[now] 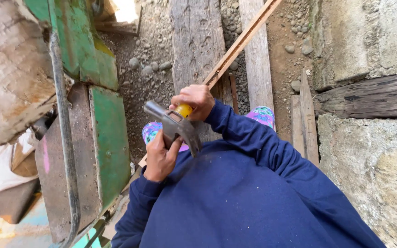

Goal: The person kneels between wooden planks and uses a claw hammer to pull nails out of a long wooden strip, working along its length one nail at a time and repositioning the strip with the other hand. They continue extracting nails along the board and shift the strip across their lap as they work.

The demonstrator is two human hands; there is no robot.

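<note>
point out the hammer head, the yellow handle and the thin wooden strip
hammer head (176, 127), head view, on the grey metal body
yellow handle (184, 110), head view, on the part showing below the fingers
thin wooden strip (242, 41), head view, mid-length above the hands

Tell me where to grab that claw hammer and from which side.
Grip the hammer by its yellow handle, probably from the right, where the right hand already wraps it. The steel head, under the left hand, is wedge-shaped with a forked claw, so it likely gives a poor hold.
</note>
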